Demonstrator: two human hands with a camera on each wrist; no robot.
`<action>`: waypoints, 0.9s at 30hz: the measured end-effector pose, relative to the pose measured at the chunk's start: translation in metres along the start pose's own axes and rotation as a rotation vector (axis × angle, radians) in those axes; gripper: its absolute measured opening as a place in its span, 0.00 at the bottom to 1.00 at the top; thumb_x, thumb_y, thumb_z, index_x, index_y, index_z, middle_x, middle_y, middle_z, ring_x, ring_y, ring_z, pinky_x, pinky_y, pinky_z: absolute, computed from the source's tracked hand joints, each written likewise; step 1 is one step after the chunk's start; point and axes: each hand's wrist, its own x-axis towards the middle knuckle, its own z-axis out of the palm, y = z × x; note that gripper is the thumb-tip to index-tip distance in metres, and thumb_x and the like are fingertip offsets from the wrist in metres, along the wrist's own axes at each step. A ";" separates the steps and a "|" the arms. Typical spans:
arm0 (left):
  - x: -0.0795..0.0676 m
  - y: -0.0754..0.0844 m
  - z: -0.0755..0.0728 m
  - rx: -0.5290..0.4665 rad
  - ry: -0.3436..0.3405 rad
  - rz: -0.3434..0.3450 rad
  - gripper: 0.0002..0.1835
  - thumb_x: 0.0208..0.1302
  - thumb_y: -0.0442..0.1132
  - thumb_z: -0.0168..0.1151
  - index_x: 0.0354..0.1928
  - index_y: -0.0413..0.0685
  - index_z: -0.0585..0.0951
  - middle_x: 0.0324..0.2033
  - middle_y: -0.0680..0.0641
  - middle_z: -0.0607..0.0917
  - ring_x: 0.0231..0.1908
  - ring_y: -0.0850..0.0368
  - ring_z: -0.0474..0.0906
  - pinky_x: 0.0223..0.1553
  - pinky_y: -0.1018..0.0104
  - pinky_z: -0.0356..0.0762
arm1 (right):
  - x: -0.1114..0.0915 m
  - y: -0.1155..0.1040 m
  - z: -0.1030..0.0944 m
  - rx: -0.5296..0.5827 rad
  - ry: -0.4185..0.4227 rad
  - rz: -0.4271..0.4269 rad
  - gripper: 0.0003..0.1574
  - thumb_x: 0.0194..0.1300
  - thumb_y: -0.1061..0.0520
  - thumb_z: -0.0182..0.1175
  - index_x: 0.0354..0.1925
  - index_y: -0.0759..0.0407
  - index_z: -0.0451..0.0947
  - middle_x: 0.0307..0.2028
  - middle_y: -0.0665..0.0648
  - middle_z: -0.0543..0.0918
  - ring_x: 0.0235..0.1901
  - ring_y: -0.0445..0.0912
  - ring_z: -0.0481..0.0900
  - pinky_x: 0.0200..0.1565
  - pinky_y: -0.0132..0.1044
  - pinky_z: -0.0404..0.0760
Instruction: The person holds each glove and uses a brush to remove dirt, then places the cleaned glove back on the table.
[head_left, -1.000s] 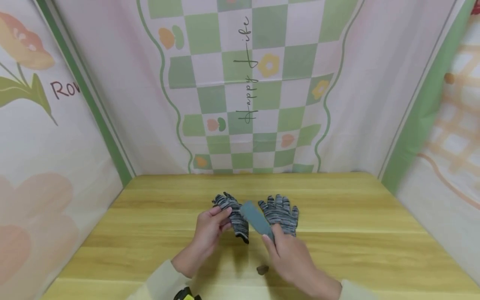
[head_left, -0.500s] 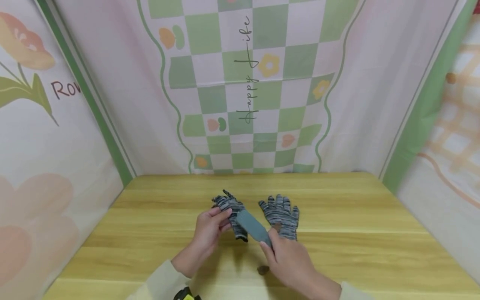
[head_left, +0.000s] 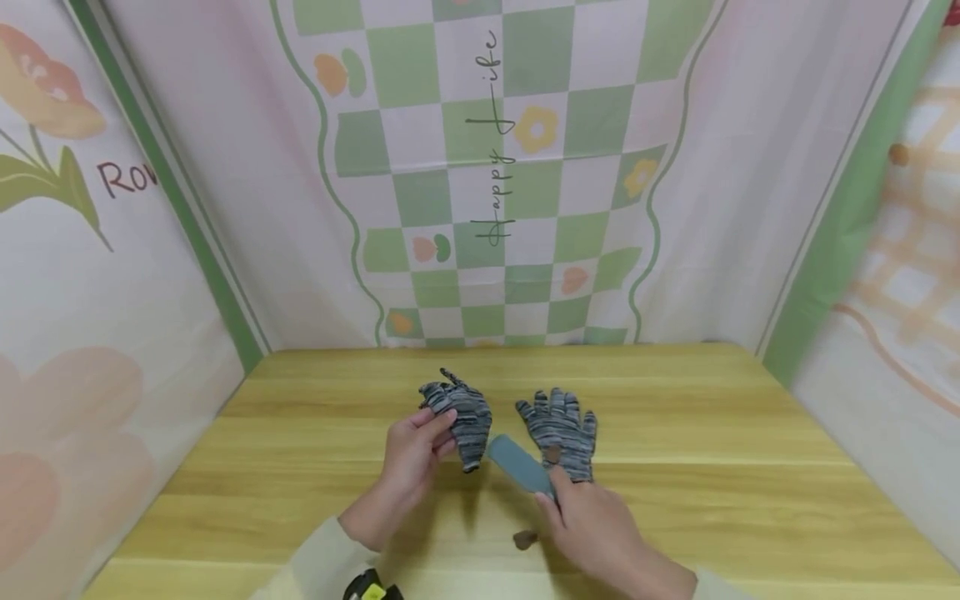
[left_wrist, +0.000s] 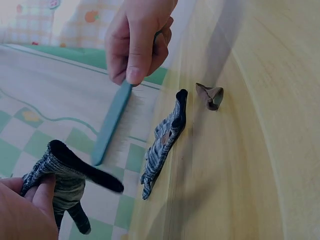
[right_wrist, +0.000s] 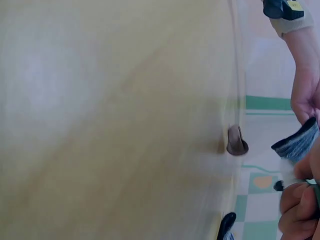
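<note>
My left hand [head_left: 411, 454] pinches a grey-and-black knit glove [head_left: 471, 421] between thumb and fingers, holding it above the table with its cuff hanging down. In my right hand [head_left: 596, 523] is a blue-green brush [head_left: 519, 465], gripped by its handle; pale bristles [left_wrist: 122, 127] show along one side in the left wrist view. The brush head is just right of the held glove's cuff. A second, matching glove [head_left: 561, 425] lies flat on the table, fingers pointing away, with a small brown piece [head_left: 553, 455] on it.
A curled brown scrap [left_wrist: 210, 96], like a dried leaf, lies on the wooden table [head_left: 712, 467] nearer the person. Patterned curtains [head_left: 495, 167] stand behind the table and at both sides. A dark watch-like band [head_left: 372, 587] shows by the left sleeve.
The held glove has risen slightly and turned, its cuff shifting left. The brush has passed down over that glove and now sits apart from it, to the right.
</note>
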 end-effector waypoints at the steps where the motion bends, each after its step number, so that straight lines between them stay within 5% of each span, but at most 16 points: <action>1: 0.000 0.000 0.000 -0.002 -0.001 0.003 0.17 0.65 0.27 0.59 0.53 0.20 0.73 0.34 0.43 0.86 0.32 0.57 0.85 0.35 0.70 0.84 | 0.000 0.002 0.000 -0.004 0.003 0.013 0.12 0.69 0.50 0.59 0.34 0.55 0.69 0.14 0.44 0.64 0.12 0.38 0.60 0.12 0.30 0.61; 9: 0.000 -0.001 0.000 0.026 0.011 -0.017 0.07 0.63 0.26 0.61 0.42 0.28 0.80 0.29 0.46 0.85 0.29 0.58 0.84 0.33 0.70 0.83 | 0.006 0.002 -0.011 0.048 0.064 0.099 0.10 0.71 0.52 0.57 0.35 0.56 0.71 0.16 0.45 0.65 0.12 0.37 0.61 0.13 0.29 0.62; 14: -0.001 -0.002 0.001 0.040 -0.020 -0.009 0.05 0.63 0.27 0.62 0.39 0.31 0.82 0.30 0.45 0.85 0.30 0.58 0.84 0.35 0.69 0.84 | 0.007 -0.009 -0.016 0.099 0.102 0.023 0.10 0.72 0.53 0.55 0.34 0.53 0.68 0.15 0.43 0.64 0.12 0.36 0.59 0.14 0.29 0.60; 20: -0.002 -0.004 0.004 0.047 -0.038 -0.032 0.06 0.62 0.26 0.62 0.28 0.39 0.82 0.27 0.47 0.84 0.27 0.60 0.83 0.34 0.69 0.84 | 0.007 -0.020 -0.012 0.114 0.051 -0.054 0.12 0.74 0.50 0.52 0.33 0.53 0.66 0.14 0.43 0.62 0.12 0.34 0.57 0.14 0.29 0.61; 23: -0.002 -0.004 0.004 0.050 -0.040 -0.033 0.03 0.63 0.27 0.61 0.36 0.32 0.82 0.28 0.46 0.85 0.28 0.59 0.83 0.34 0.70 0.83 | 0.007 -0.022 -0.009 0.112 0.030 -0.067 0.13 0.75 0.48 0.51 0.35 0.54 0.67 0.15 0.43 0.63 0.12 0.35 0.59 0.14 0.29 0.62; 27: -0.003 -0.004 0.003 0.039 -0.031 -0.021 0.14 0.64 0.27 0.60 0.48 0.22 0.77 0.32 0.44 0.86 0.30 0.58 0.85 0.35 0.69 0.84 | 0.006 -0.022 -0.006 0.103 0.015 -0.089 0.14 0.75 0.47 0.50 0.37 0.55 0.68 0.16 0.42 0.63 0.13 0.35 0.60 0.14 0.30 0.62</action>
